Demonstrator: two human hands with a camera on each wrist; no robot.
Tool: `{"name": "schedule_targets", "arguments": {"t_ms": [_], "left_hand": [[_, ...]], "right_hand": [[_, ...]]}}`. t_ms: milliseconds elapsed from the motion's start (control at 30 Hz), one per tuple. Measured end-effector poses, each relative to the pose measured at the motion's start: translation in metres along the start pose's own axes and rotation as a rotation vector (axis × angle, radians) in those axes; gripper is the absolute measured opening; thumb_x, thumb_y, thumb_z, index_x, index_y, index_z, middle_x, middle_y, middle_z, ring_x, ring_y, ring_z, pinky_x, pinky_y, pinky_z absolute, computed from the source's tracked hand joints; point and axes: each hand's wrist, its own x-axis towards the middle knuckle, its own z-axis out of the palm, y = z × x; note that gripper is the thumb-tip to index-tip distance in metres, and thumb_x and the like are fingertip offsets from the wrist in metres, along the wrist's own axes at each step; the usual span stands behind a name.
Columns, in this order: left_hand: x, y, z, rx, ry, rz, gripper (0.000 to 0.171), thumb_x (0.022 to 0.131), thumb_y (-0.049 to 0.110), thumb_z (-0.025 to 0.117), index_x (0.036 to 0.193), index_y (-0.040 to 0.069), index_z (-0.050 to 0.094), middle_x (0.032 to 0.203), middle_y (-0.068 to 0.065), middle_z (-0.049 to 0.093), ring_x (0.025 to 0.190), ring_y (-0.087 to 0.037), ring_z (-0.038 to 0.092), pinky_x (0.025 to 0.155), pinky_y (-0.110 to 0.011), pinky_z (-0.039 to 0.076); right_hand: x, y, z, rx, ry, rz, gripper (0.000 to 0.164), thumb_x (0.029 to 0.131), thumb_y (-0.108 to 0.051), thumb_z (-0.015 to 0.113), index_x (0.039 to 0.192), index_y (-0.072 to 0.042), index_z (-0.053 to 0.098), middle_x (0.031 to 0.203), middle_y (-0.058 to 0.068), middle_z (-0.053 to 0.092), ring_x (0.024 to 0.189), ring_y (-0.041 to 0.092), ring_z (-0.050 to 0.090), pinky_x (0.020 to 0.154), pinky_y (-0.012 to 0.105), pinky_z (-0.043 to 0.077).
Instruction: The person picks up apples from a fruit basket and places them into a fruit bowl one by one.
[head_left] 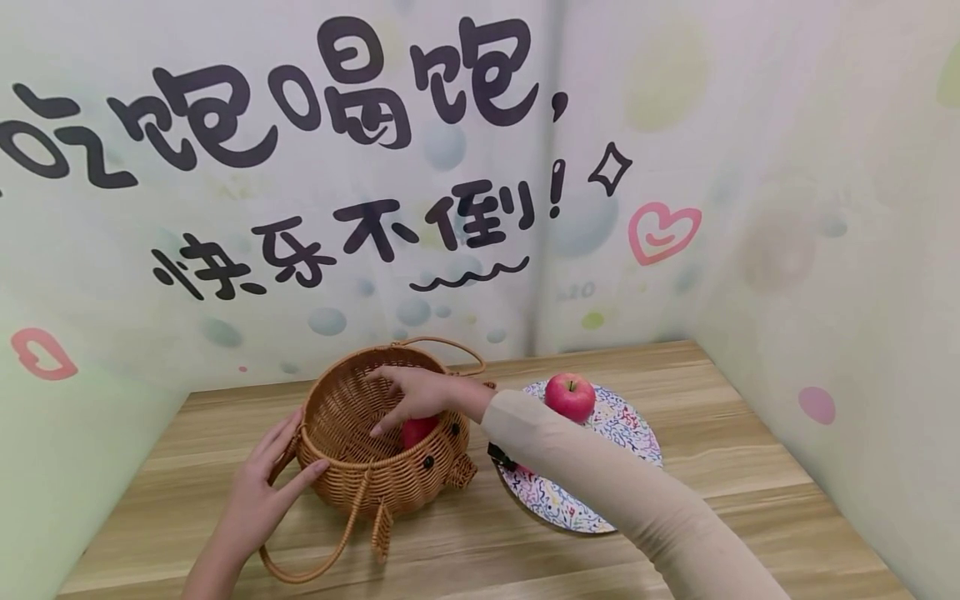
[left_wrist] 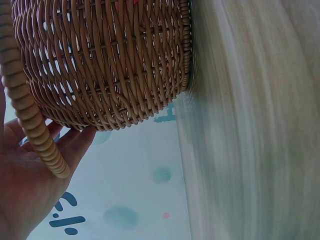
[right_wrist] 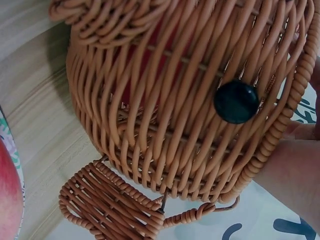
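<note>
A brown wicker basket with dark button eyes sits tilted on the table, its mouth showing. My left hand rests against its left side, thumb on the rim and fingers extended along the outside. In the left wrist view, the fingers touch the woven wall beside a wicker handle. Over the basket's mouth, my right hand reaches in with spread fingers and nothing between them. Below it a red apple lies inside the basket, partly hidden by the rim; red shows through the weave in the right wrist view.
To the right, a round patterned plate holds another red apple. A dark object with something pink beside it lies at the plate's left edge, partly covered by my right sleeve. A printed wall stands behind the wooden table.
</note>
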Motion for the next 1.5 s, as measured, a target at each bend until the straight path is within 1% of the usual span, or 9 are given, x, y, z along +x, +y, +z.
{"name": "schedule_targets", "arguments": {"t_ms": [267, 533, 733, 933, 1000, 1067, 1167, 1233, 1500], "left_hand": [[0.0, 0.001, 0.0, 0.015, -0.004, -0.014, 0.077, 0.098, 0.01, 0.077, 0.164, 0.006, 0.038, 0.163, -0.028, 0.037, 0.139, -0.052, 0.043, 0.098, 0.001, 0.036], [0.0, 0.002, 0.0, 0.011, -0.006, -0.008, 0.077, 0.098, 0.01, 0.077, 0.164, 0.005, 0.037, 0.163, -0.029, 0.036, 0.14, -0.055, 0.042, 0.098, 0.002, 0.035], [0.0, 0.002, 0.0, 0.013, -0.002, -0.009, 0.077, 0.098, 0.011, 0.077, 0.164, 0.006, 0.037, 0.163, -0.029, 0.036, 0.14, -0.055, 0.041, 0.098, 0.002, 0.035], [-0.001, 0.002, 0.001, 0.01, 0.003, -0.009, 0.077, 0.098, 0.011, 0.077, 0.164, 0.007, 0.037, 0.164, -0.029, 0.037, 0.139, -0.054, 0.041, 0.098, 0.001, 0.035], [-0.001, 0.002, 0.001, 0.01, 0.005, -0.011, 0.077, 0.098, 0.011, 0.077, 0.164, 0.007, 0.038, 0.164, -0.028, 0.037, 0.139, -0.054, 0.041, 0.098, 0.001, 0.035], [-0.001, 0.002, 0.0, 0.012, 0.005, -0.013, 0.077, 0.098, 0.011, 0.077, 0.164, 0.007, 0.038, 0.164, -0.028, 0.036, 0.14, -0.054, 0.041, 0.098, 0.001, 0.035], [0.0, 0.002, 0.0, 0.016, 0.004, -0.016, 0.077, 0.098, 0.012, 0.077, 0.164, 0.007, 0.038, 0.164, -0.027, 0.036, 0.14, -0.054, 0.04, 0.098, 0.002, 0.035], [0.0, 0.002, 0.0, 0.017, 0.003, -0.015, 0.077, 0.098, 0.012, 0.077, 0.164, 0.007, 0.038, 0.164, -0.027, 0.037, 0.14, -0.053, 0.04, 0.098, 0.002, 0.035], [0.0, 0.003, 0.0, 0.012, 0.001, -0.018, 0.077, 0.098, 0.012, 0.077, 0.164, 0.007, 0.038, 0.164, -0.026, 0.037, 0.14, -0.052, 0.041, 0.098, 0.002, 0.036]], "right_hand": [[0.005, -0.004, 0.006, 0.023, -0.056, 0.077, 0.088, 0.095, -0.027, 0.082, 0.167, -0.021, 0.031, 0.168, 0.011, 0.037, 0.15, 0.027, 0.043, 0.118, 0.038, 0.045], [0.008, -0.007, 0.01, 0.067, -0.09, 0.16, 0.092, 0.094, -0.024, 0.083, 0.168, -0.019, 0.029, 0.175, 0.005, 0.026, 0.161, 0.025, 0.023, 0.13, 0.042, 0.028], [0.012, -0.006, 0.012, 0.07, -0.121, 0.199, 0.092, 0.094, -0.021, 0.083, 0.169, -0.018, 0.029, 0.174, 0.006, 0.026, 0.161, 0.025, 0.023, 0.13, 0.041, 0.029], [0.016, -0.003, 0.016, 0.056, -0.112, 0.167, 0.092, 0.093, -0.014, 0.083, 0.168, -0.016, 0.03, 0.174, 0.007, 0.027, 0.159, 0.026, 0.027, 0.127, 0.04, 0.034], [0.016, -0.002, 0.017, 0.035, -0.101, 0.156, 0.092, 0.092, -0.009, 0.083, 0.167, -0.014, 0.032, 0.173, 0.009, 0.029, 0.151, 0.026, 0.042, 0.117, 0.034, 0.045], [0.016, -0.001, 0.018, 0.015, -0.093, 0.152, 0.092, 0.09, -0.004, 0.083, 0.167, -0.014, 0.034, 0.17, 0.012, 0.035, 0.131, 0.026, 0.058, 0.095, 0.03, 0.053], [0.016, -0.001, 0.02, -0.018, -0.081, 0.166, 0.09, 0.089, 0.002, 0.083, 0.165, -0.015, 0.037, 0.166, 0.014, 0.041, 0.1, 0.021, 0.059, 0.067, 0.028, 0.046], [0.016, -0.001, 0.021, -0.031, -0.068, 0.182, 0.09, 0.088, 0.003, 0.083, 0.164, -0.017, 0.04, 0.163, 0.014, 0.044, 0.093, 0.019, 0.058, 0.062, 0.027, 0.043], [0.022, 0.0, 0.025, -0.17, -0.001, 0.231, 0.091, 0.084, -0.009, 0.091, 0.162, -0.02, 0.045, 0.163, 0.008, 0.045, 0.133, 0.022, 0.056, 0.083, 0.028, 0.052]]}}
